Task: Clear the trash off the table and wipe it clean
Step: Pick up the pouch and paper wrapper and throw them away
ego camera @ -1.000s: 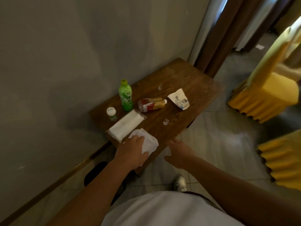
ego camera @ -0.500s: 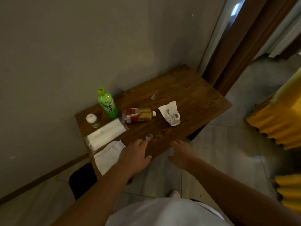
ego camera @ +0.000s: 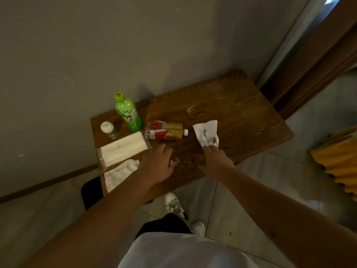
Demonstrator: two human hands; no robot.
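- Head view: right hand (ego camera: 213,158) reaching to the near corner of the printed paper wrapper (ego camera: 207,134) at worktop (ego camera: 241,113) centre-right, fingertips touching; pinch not clear.
- Left hand (ego camera: 157,164) hovering, fingers relaxed, over a small crumpled scrap (ego camera: 174,162) near the front edge.
- Crushed bottle (ego camera: 165,130) lying just beyond.
- Best pinching firmly, lifting straight, sparing the upright green bottle (ego camera: 127,112).

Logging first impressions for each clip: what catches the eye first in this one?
The bright green bottle standing upright at the table's back edge by the wall, with a crushed red-and-gold bottle lying beside it. Nearer, the right hand touches a printed paper wrapper, and the left hand reaches over the tabletop.
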